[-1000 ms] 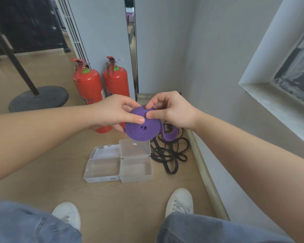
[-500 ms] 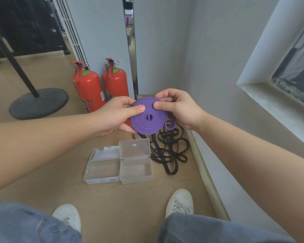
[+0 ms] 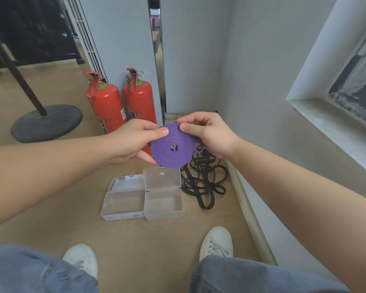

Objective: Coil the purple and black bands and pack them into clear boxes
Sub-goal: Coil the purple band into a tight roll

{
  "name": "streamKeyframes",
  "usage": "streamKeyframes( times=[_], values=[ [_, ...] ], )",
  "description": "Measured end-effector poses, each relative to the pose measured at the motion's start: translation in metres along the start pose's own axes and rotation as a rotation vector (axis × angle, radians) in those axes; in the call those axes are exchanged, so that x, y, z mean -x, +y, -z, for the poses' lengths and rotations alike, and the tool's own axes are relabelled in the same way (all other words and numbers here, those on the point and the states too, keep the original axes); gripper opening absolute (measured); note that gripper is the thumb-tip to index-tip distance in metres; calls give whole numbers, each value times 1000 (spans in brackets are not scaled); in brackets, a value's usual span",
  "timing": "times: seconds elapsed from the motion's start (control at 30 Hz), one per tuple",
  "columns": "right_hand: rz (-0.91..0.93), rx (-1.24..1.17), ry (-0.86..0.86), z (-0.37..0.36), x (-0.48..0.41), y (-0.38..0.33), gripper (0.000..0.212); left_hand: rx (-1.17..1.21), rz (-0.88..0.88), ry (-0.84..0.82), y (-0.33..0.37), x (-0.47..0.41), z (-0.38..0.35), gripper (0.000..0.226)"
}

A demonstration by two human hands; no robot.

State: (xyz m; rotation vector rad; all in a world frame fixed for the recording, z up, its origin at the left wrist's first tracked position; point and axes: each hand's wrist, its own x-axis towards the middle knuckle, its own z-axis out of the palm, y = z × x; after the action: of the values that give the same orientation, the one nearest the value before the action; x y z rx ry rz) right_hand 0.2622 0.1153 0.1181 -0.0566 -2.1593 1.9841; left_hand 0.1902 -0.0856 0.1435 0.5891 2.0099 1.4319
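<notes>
- While pinched at its upper rim by the left hand (image 3: 133, 140) and right hand (image 3: 207, 134), the purple band coil (image 3: 172, 149) is held mid-frame.
- Light, springy rubber is judged; both flat faces should be clamped against unwinding.

The purple band (image 3: 165, 156) coil has grown wider.

The right hand (image 3: 207, 136) hides most of the loose end of the purple band (image 3: 171, 149). That band covers part of the black band (image 3: 205, 182). The left hand (image 3: 131, 140) hides the right fire extinguisher (image 3: 138, 100) at its base.
</notes>
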Motion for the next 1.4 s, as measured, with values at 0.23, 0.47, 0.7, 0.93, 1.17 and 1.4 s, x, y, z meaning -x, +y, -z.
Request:
streamKeyframes(
  times=[0.23,0.47,0.7,0.93,1.17,1.4],
  values=[
    [-44,-138,108,6,-1,7,10,115,8,25,-1,-1,-8,31],
    [-104,-402,24,5,2,12,25,254,37,118,-2,-1,-11,28],
    [-116,-454,160,-11,3,21,9,325,54,145,-3,4,-9,28],
    [-89,-427,189,-29,-5,19,25,356,44,226,-1,4,10,30],
    [-147,-385,301,-51,-14,19,20,465,78,289,-16,-9,19,32],
    [-215,-309,210,-85,-24,37,27,550,132,345,-49,-16,40,21]
  ],
)
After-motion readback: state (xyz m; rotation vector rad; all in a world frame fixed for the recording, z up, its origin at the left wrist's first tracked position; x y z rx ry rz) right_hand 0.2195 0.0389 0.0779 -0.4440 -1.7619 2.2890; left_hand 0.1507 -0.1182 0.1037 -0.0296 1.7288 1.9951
